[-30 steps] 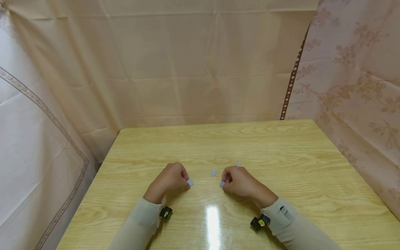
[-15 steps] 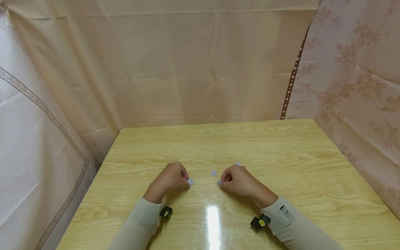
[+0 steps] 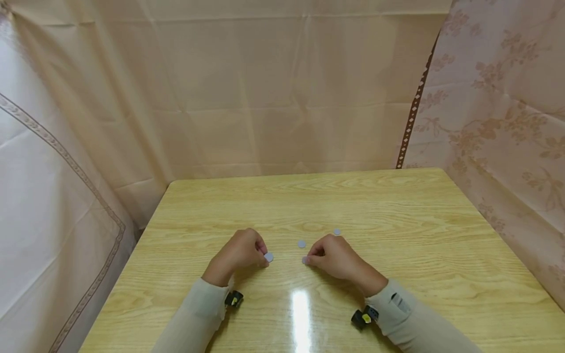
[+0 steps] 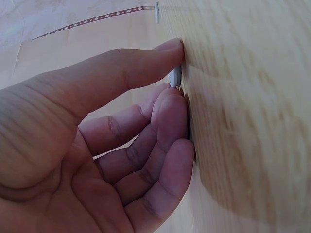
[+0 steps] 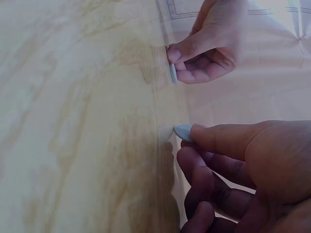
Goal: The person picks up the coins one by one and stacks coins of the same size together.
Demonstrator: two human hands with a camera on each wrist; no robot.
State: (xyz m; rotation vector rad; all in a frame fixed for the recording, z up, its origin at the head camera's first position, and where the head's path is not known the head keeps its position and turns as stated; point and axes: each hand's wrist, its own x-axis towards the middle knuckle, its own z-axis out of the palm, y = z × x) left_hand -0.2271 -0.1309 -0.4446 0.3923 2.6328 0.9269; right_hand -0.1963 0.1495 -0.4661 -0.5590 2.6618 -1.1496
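Note:
My left hand (image 3: 242, 252) rests on the wooden table (image 3: 247, 206) and pinches a small, round, pale grey disc (image 3: 269, 257) between thumb and fingers. In the left wrist view a sliver of that disc (image 4: 175, 77) shows below the thumb. To the right, my right hand (image 3: 337, 257) pinches a second disc (image 3: 304, 260) of the same kind. This disc (image 5: 182, 132) is tilted under the thumb in the right wrist view, its edge at the tabletop. A third disc (image 3: 302, 243) lies flat between the hands, slightly farther back.
Another pale disc (image 3: 337, 231) lies behind my right hand. Beige curtain (image 3: 282, 98) hangs past the table's far edge, with patterned cloth (image 3: 507, 122) along the right and white cloth (image 3: 48, 206) at the left. A bright light reflection falls on the near tabletop.
My right hand has slid a little to the left with its disc, closer to the left hand. The disc behind it shows more fully. My left hand has stayed in place.

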